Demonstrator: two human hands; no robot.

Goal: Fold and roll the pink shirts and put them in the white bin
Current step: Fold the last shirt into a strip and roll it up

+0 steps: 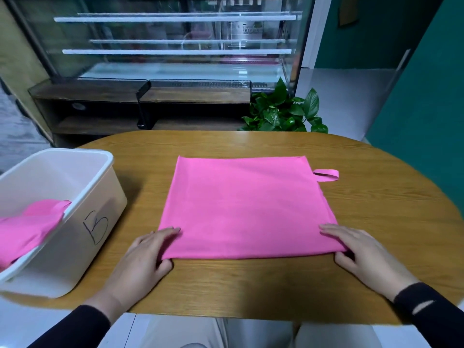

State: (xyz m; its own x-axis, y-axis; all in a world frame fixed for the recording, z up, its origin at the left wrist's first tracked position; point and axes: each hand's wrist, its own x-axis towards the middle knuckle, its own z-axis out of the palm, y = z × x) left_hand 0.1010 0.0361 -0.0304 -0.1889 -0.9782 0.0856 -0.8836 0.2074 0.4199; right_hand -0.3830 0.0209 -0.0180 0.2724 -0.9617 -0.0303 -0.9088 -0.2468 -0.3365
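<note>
Folding is done; rolling comes next. Left hand (145, 249) and right hand (361, 249) each pinch a near corner of the shirt (246, 209), lower centre; the roll must stay tight and even.

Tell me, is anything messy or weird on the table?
A little. A pink strap loop pokes out from the right side of the folded pink shirt. Another pink shirt hangs over the rim of the white bin, not tucked inside. The bin itself sticks out past the table edge.
</note>
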